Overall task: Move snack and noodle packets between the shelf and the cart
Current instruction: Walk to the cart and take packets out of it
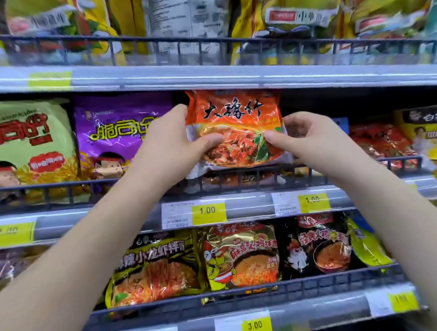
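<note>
Open slot (pixel 313 103) right of orange packet (pixel 234 113); wire rail (pixel 47 192) bars front.

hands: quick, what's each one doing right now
Left hand: closed, gripping the orange noodle packet at its left side.
Right hand: closed, pinching the same packet's right side.

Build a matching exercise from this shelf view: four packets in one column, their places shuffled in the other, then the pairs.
1. orange noodle packet
2. purple snack bag
3. black noodle packet
4. green snack bag

A. on the lower shelf
B. far left of the middle shelf
C. gripped by left hand and right hand
D. immediately left of the left hand

Pairs: 1-C, 2-D, 3-A, 4-B
</note>
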Demonstrator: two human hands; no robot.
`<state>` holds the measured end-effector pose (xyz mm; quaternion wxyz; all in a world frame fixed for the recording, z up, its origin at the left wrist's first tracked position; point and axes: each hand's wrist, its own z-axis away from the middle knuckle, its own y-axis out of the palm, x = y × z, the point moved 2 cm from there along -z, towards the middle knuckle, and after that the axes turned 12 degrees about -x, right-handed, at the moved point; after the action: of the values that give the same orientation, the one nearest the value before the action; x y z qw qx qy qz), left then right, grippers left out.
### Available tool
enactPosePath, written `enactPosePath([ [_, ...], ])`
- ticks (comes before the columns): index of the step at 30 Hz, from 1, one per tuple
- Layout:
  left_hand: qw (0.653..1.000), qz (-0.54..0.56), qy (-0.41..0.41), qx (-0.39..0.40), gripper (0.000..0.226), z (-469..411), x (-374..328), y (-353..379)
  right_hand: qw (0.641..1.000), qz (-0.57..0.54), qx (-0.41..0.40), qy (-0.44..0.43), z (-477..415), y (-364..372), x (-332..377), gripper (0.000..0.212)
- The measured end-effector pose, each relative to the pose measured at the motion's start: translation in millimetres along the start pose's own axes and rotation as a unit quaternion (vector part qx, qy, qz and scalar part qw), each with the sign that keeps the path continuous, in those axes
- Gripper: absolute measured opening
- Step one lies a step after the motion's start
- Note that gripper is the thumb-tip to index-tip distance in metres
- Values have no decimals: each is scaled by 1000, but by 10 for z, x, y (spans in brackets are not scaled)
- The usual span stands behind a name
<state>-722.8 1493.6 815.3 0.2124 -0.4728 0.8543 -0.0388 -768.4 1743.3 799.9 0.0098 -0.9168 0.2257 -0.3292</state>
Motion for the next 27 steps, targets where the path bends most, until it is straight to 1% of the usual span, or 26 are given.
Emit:
enactPosePath([
  [3, 1000, -7, -3, -5, 53, -24, -40, 7, 1000, 3, 19, -6, -68, 29, -78, 28],
  [6, 999, -40, 0, 0, 52, -21, -69, -10, 998, 29, 42, -27, -126, 48, -112, 36],
  [7, 998, -55, 2, 5, 53, -14, -73, -22, 998, 32, 50, -36, -143, 42, -113, 32],
  [9, 996, -79, -4, 27, 60, -10, -55, -42, 996, 30, 75, -46, -159, 23, -118, 29],
  [13, 990, -93, -35, 98, 77, -6, -19, -126, 992, 46, 118, -31, -188, -8, -155, 46],
  [15, 988, -111, -32, 106, 86, -2, -36, -150, 989, 59, 135, -30, -215, -22, -154, 48],
  [17, 984, -144, -18, 104, 91, -20, -67, -136, 985, 67, 155, -31, -236, -47, -155, 45],
  [20, 980, -162, -10, 117, 88, -54, -109, -64, 980, 80, 178, -35, -258, -89, -161, 41],
  [24, 979, -169, -2, 118, 82, -78, -120, -67, 981, 85, 171, -35, -254, -63, -131, 41],
  [27, 976, -184, 10, 117, 78, -82, -84, -132, 980, 58, 191, -16, -209, 26, -124, 41],
])
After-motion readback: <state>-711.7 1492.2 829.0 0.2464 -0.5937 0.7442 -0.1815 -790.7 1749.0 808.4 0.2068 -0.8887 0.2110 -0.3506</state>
